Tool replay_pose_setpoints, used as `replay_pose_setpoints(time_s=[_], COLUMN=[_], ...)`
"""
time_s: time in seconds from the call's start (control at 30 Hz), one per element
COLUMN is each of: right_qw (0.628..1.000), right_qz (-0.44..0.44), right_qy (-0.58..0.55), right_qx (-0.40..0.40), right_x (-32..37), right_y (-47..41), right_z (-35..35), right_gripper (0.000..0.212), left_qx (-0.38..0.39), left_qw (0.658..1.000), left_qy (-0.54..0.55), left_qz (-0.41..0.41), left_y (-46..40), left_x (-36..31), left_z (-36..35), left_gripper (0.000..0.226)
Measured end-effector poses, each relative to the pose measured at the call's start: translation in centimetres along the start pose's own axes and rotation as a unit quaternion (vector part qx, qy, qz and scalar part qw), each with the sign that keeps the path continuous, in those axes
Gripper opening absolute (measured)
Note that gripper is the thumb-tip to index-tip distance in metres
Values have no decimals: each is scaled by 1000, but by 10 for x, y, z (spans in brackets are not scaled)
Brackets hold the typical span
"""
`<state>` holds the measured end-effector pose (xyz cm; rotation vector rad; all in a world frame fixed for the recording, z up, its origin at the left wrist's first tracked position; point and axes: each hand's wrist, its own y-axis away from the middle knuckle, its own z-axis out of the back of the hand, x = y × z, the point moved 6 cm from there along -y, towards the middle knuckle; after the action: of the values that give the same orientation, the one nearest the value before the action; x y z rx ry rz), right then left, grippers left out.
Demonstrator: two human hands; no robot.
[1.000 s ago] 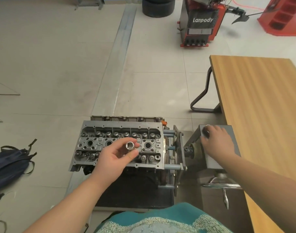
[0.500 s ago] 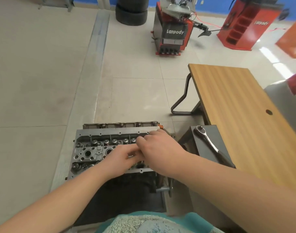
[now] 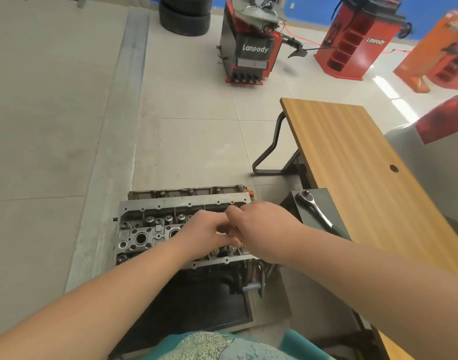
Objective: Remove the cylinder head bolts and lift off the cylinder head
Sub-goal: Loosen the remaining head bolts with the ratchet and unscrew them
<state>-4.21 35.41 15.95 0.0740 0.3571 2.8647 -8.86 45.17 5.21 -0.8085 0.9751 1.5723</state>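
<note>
The grey cylinder head [image 3: 144, 229] lies face-up on the engine stand, with valve springs and bolt holes showing on its left half. My left hand [image 3: 202, 237] and my right hand [image 3: 264, 229] meet over its right half, fingers curled toward each other. A small glint of the chrome socket [image 3: 222, 232] shows between them; both hands seem to pinch it, and most of it is hidden. The ratchet wrench [image 3: 316, 211] lies by itself on the grey box [image 3: 329, 201] to the right of the head.
A wooden table [image 3: 352, 165] stands at the right, close to the grey box. A black tray [image 3: 209, 307] sits under the engine. Far back are stacked tyres [image 3: 185, 15], a red tyre changer [image 3: 251, 53] and a red balancer [image 3: 352, 42].
My right hand left the ratchet on the grey box and came over to my left hand above the head. The left hand, holding the socket, dropped lower. The camera tilted up.
</note>
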Motion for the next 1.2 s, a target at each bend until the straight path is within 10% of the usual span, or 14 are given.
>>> replay_pose_setpoints(time_s=[0.17, 0.4, 0.5, 0.67, 0.87, 1.03, 1.2], right_qw=[989, 997, 998, 992, 996, 999, 998], right_qz=[146, -57, -13, 121, -55, 2, -20], right_qy=[10, 56, 55, 6, 68, -1, -56], right_qx=[9, -4, 16, 35, 5, 46, 2], right_x=[5, -11, -2, 8, 5, 4, 4], right_y=[9, 2, 1, 12, 3, 7, 8], right_z=[9, 7, 1, 11, 10, 8, 16], right_gripper=[34, 38, 13, 41, 32, 52, 29], left_qx=[58, -34, 6, 59, -63, 8, 9], left_qw=[996, 999, 1000, 990, 998, 999, 1000], left_qy=[-63, -7, -27, -122, -22, -31, -28], left_qz=[-28, -7, -14, -29, -7, -12, -1], left_y=[0, 0, 0, 4, 5, 7, 4], left_x=[2, 6, 7, 8, 10, 13, 11], left_z=[-1, 2, -2, -4, 5, 0, 0], left_gripper=[40, 13, 29, 20, 33, 39, 15])
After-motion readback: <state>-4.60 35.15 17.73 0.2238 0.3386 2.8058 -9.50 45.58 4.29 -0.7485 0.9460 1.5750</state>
